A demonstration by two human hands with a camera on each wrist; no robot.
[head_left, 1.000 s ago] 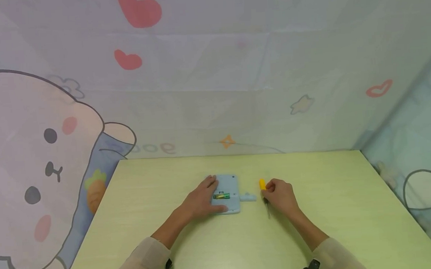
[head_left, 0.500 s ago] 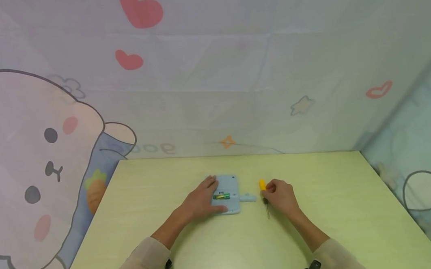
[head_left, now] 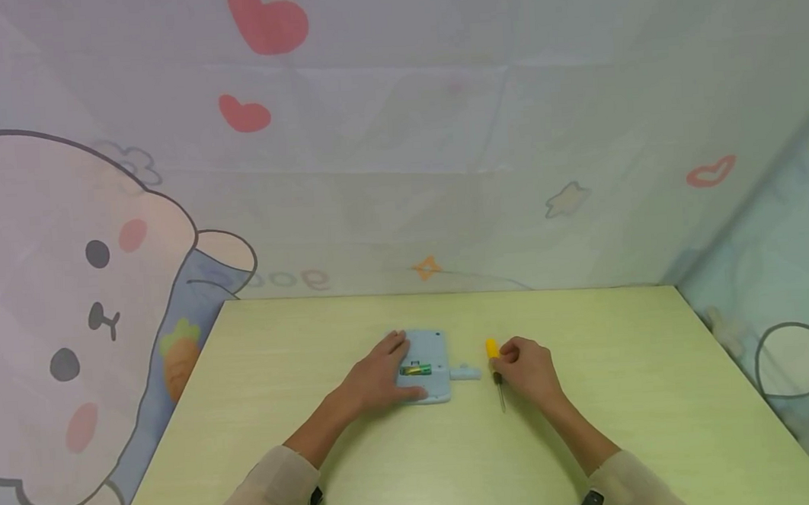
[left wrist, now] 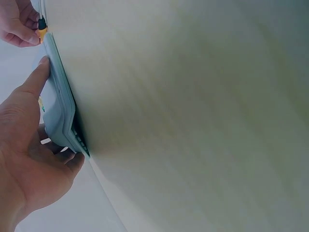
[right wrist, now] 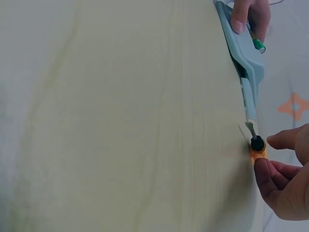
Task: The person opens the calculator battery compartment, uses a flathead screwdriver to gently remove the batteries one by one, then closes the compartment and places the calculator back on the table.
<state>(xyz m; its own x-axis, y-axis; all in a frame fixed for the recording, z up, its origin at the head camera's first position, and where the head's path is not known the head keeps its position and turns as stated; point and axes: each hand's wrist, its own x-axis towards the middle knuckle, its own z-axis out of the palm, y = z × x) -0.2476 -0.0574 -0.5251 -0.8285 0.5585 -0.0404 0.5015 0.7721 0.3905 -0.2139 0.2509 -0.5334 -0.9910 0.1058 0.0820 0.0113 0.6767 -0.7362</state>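
A pale blue calculator [head_left: 428,348] lies back side up on the table, keys showing along its underside edge in the left wrist view. Its battery bay is uncovered and holds a green battery [head_left: 416,370]. My left hand [head_left: 377,376] grips the calculator's left part, thumb along the near side and fingers curled at the far-left edge. Beside its right edge lies a small light blue battery cover [head_left: 466,373]. Farther right, my right hand [head_left: 530,369] pinches the yellow handle of a screwdriver [head_left: 493,348] between thumb and forefinger. The screwdriver's metal shaft points toward me.
Everything rests on a pale yellow-green table [head_left: 416,465]. A printed cloth backdrop [head_left: 384,131] with hearts and a cartoon animal rises behind the table's back edge and along its sides.
Hands, calculator, cover and screwdriver keep their places. Only a slight shift of the head camera shows.
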